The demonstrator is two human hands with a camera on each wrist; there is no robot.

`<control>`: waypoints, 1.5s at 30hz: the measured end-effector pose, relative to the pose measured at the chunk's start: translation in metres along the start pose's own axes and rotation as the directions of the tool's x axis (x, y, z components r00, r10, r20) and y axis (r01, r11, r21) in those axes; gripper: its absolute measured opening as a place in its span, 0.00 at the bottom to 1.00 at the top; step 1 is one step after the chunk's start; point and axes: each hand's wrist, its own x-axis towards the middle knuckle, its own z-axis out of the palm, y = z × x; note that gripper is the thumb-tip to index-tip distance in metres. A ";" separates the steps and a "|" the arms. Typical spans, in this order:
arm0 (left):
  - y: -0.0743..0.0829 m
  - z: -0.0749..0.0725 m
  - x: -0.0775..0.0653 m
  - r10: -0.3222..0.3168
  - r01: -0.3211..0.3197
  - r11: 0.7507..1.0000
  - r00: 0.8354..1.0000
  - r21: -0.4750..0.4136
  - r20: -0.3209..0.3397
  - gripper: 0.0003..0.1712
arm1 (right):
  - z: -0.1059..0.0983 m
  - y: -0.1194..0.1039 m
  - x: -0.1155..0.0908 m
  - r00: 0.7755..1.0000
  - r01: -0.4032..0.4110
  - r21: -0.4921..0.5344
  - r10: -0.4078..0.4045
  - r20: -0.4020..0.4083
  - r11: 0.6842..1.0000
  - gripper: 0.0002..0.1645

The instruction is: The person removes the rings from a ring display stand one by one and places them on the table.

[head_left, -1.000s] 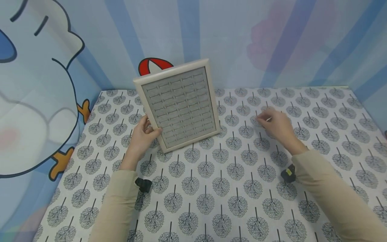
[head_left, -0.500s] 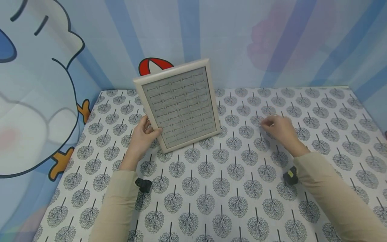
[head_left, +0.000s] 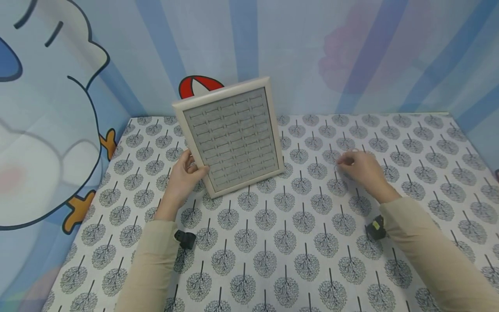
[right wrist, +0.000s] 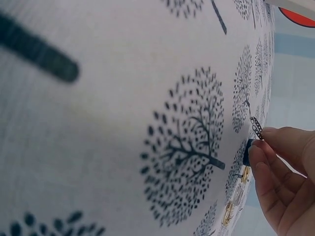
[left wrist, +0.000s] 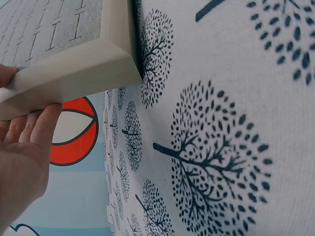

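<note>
A cream-framed display board (head_left: 234, 138), grey inside with rows of I-shaped slits, stands tilted left of the table's middle. My left hand (head_left: 181, 177) grips its lower left edge; in the left wrist view the thumb is on the front and the fingers lie behind the frame (left wrist: 74, 73). To the right, apart from the board, is my right hand (head_left: 362, 171). Its thumb and finger pinch a small silvery oval openwork piece (right wrist: 256, 128), seen in the right wrist view. Whether that is a ring or an earring I cannot tell.
Beyond the right fingers, the right wrist view shows a dark blue block-like thing (right wrist: 247, 152) and small gold-coloured pieces (right wrist: 228, 214), partly hidden. A tree-patterned cloth (head_left: 284, 242) covers the table. A printed cartoon backdrop (head_left: 288, 47) rises behind it.
My right hand has drawn slightly back toward me and to the right, its fingertips lower in the head view. My left hand and the board have stayed in place.
</note>
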 end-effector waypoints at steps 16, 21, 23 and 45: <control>0.000 -0.001 0.001 0.009 -0.009 1.000 1.000 0.010 0.001 0.40 | -0.003 0.000 -0.002 1.000 -0.020 0.018 0.019 0.024 1.000 0.16; 0.000 -0.001 0.001 0.011 -0.011 1.000 1.000 0.004 0.001 0.40 | -0.005 -0.002 -0.002 1.000 -0.014 0.006 0.014 0.013 1.000 0.17; 0.000 -0.001 0.001 0.012 -0.012 1.000 1.000 0.002 0.002 0.40 | -0.007 -0.002 -0.002 1.000 -0.002 -0.001 0.002 0.001 1.000 0.17; 0.005 -0.008 0.000 -0.066 0.065 0.997 0.998 0.039 0.020 0.41 | -0.040 0.007 -0.011 0.960 -0.033 0.190 0.084 -0.267 0.981 0.31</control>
